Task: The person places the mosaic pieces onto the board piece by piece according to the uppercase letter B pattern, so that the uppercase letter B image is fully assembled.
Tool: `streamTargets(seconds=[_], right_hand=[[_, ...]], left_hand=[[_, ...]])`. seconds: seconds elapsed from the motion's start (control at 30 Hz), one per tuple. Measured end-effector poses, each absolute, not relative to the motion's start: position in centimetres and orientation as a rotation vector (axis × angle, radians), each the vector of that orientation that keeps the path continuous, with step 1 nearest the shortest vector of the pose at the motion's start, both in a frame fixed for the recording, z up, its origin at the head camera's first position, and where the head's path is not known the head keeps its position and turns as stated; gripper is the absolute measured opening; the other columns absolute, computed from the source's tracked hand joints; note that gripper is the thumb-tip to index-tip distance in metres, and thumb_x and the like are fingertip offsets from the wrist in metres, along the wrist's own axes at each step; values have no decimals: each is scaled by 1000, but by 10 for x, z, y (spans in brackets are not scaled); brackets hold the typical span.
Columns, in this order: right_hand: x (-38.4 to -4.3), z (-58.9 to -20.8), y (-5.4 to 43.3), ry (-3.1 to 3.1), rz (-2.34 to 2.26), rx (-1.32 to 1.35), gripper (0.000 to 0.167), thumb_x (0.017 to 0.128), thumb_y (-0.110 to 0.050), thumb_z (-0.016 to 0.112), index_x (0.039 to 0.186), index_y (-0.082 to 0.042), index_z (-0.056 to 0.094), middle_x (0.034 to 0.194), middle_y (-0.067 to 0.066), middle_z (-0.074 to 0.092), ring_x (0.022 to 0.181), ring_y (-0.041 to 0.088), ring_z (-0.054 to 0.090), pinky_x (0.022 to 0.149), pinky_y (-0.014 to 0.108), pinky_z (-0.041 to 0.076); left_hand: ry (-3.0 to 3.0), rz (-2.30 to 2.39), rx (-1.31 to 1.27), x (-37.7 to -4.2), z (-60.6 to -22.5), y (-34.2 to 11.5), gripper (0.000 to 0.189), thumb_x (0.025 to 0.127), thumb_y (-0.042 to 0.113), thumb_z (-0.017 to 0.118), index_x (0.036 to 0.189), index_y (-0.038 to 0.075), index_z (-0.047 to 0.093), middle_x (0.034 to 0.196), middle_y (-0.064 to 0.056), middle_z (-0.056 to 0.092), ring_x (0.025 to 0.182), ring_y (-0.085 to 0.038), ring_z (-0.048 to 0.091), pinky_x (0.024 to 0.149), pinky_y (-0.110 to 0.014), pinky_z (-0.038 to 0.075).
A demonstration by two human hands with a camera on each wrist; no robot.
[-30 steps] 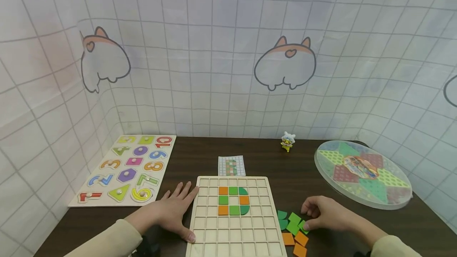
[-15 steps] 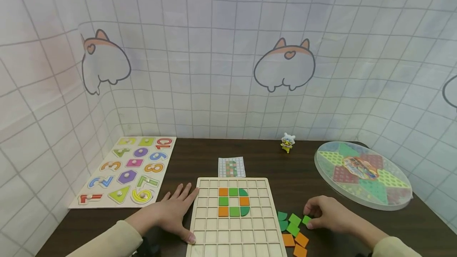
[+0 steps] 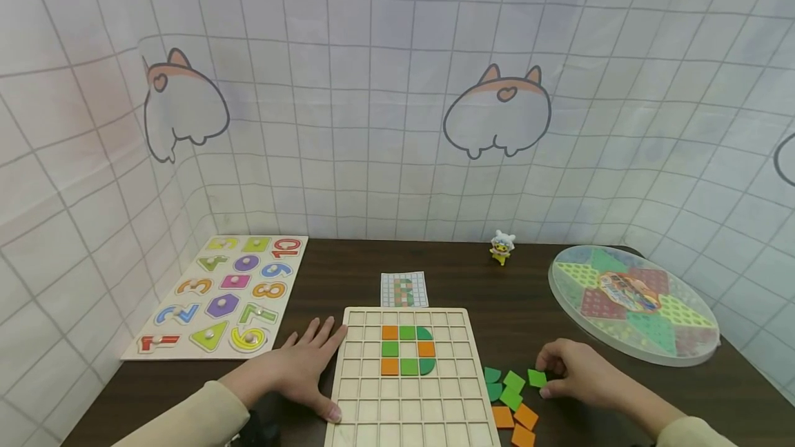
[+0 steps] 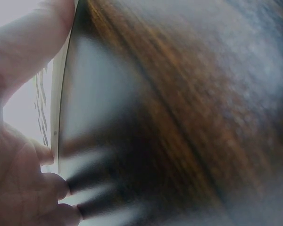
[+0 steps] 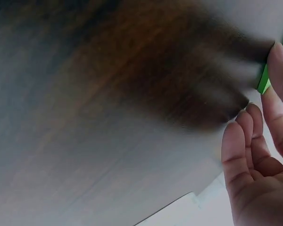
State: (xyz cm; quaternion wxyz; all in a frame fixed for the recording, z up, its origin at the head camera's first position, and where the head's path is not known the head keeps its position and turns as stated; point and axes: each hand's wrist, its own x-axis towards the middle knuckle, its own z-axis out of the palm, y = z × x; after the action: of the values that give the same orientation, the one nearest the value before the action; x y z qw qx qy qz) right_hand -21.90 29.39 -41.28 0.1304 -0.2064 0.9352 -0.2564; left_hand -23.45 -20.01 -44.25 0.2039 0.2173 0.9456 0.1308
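Observation:
My left hand (image 3: 301, 371) lies with spread fingers at the left edge of the wooden grid board (image 3: 410, 405), its thumb and a fingertip touching the frame. On the board, orange, light green and dark green tiles form a small ring around a bare cell. Right of the board, my right hand (image 3: 577, 374) pinches a light green square tile (image 3: 537, 378) between thumb and index finger, low at the tabletop. The right wrist view shows the edge of that green tile (image 5: 264, 79) at the fingertips. Beside it lie loose green tiles (image 3: 513, 390) and orange tiles (image 3: 524, 426).
A small printed pattern card (image 3: 404, 289) lies behind the board. A number-and-shape puzzle (image 3: 217, 295) sits at the left, a round Chinese checkers set (image 3: 633, 305) at the right. Near the back stands a small figurine (image 3: 502, 248). Grid-patterned cloth (image 3: 373, 157) surrounds the dark table.
The light green square tile has come away from the pile, shifting slightly right and back with my right hand. My left hand has stayed in place on the board.

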Motion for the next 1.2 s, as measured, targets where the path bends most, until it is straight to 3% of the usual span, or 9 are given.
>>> streamTargets(seconds=[0.2,0.47,0.9,1.2], right_hand=[[-213,-401,283,2743,-739,-527,22,83,-14,84,95,-9,66,84,-3,62,71,4,52,63,25,47],[-215,-393,265,2833,-818,-407,23,87,-12,80,105,-4,67,87,-1,66,80,13,61,66,28,52],[-216,-390,188,2706,-993,-567,24,84,-12,84,102,-4,71,86,-1,68,79,11,62,67,25,54],[-207,-391,130,2623,-1006,-719,21,81,-10,87,93,-5,71,76,-4,64,70,10,57,65,24,48]], left_hand=[[2639,364,604,-234,-442,-200,146,56,92,71,167,20,10,173,-18,5,158,-46,2,119,-74,11],[2634,368,599,-232,-440,-200,145,56,92,71,167,21,10,173,-18,5,159,-45,1,119,-73,10],[2631,373,600,-233,-441,-199,144,56,91,71,166,21,10,173,-18,5,159,-45,1,119,-74,10],[2636,376,599,-232,-441,-200,145,56,92,71,166,21,10,173,-19,4,159,-45,1,119,-74,10]])
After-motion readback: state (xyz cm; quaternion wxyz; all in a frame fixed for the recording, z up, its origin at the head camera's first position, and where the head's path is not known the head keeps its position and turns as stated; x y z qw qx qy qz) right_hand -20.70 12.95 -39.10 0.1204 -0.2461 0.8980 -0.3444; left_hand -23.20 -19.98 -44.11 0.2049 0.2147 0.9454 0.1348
